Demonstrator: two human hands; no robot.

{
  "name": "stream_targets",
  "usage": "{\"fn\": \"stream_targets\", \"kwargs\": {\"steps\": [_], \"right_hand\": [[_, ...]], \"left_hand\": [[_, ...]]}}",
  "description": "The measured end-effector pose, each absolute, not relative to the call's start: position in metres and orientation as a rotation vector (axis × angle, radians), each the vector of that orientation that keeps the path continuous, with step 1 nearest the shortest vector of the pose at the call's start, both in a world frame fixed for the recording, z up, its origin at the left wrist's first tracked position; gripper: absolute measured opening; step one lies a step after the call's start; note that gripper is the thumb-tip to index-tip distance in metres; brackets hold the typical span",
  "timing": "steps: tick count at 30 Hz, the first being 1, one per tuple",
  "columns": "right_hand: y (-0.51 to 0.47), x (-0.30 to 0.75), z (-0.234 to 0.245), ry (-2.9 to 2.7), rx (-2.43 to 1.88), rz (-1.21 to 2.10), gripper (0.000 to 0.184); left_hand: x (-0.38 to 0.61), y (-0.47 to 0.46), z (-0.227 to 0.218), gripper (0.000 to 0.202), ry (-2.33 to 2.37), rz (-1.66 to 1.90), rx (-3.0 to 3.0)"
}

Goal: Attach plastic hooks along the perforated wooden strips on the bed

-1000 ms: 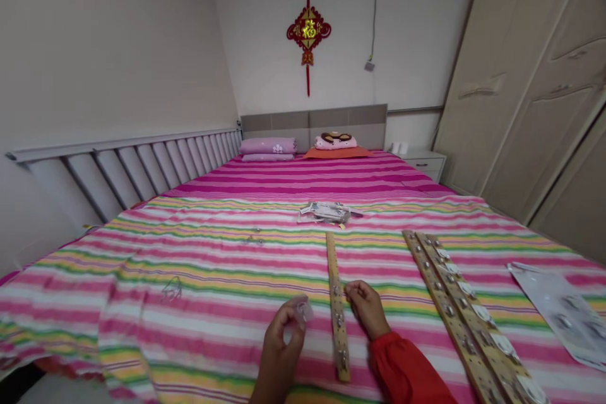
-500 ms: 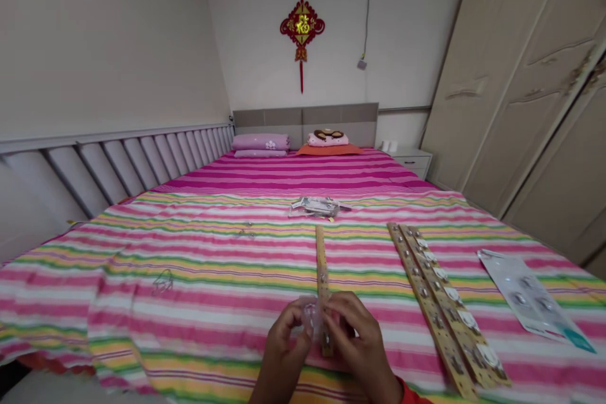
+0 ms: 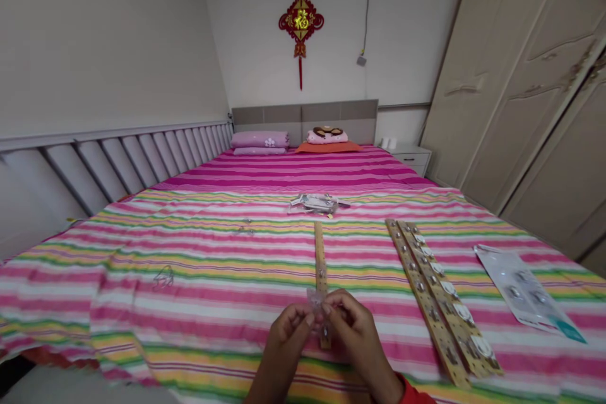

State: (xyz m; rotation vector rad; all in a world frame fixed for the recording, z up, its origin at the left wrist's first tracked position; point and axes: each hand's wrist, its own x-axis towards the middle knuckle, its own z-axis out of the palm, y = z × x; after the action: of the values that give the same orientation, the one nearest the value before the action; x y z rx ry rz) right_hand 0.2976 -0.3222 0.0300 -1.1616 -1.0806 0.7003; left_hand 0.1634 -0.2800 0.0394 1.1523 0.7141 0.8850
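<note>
My left hand [image 3: 287, 327] and my right hand [image 3: 351, 327] meet low in the middle of the view, over the near end of a narrow wooden strip [image 3: 320, 265] that lies lengthwise on the striped bedspread [image 3: 203, 278]. Both hands pinch a small clear plastic packet [image 3: 314, 298] between their fingertips. The strip carries a few small metal pieces along its length. Its near end is partly hidden by my fingers.
Two more wooden strips [image 3: 438, 293] with metal studs and white caps lie to the right. A flat plastic bag [image 3: 525, 290] lies further right, a pile of small packets [image 3: 316, 204] beyond the strip. Pillows [image 3: 260, 141] at the headboard; wardrobe [image 3: 534, 95] on the right.
My hands came together from either side of the strip and now pinch the clear packet jointly; a second ago only the left hand held it. The view shifted slightly.
</note>
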Motion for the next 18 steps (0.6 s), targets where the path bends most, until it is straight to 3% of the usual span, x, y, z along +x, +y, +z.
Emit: {"fn": "stream_targets", "kwargs": {"steps": [4,11,18], "right_hand": [[-0.321,0.298,0.022,-0.961,-1.217,0.805,0.031],[-0.334,0.290,0.034,-1.508,-1.388,0.219,0.014],[-0.337,0.290,0.036,-1.469,-1.351,0.085,0.019]], "left_hand": [[0.166,-0.281,0.034,0.030,0.745,0.930,1.229],[0.162,-0.276,0.034,0.026,0.795,0.907,1.414],[0.165,-0.276,0.027,0.027,0.742,0.718,0.696]]}}
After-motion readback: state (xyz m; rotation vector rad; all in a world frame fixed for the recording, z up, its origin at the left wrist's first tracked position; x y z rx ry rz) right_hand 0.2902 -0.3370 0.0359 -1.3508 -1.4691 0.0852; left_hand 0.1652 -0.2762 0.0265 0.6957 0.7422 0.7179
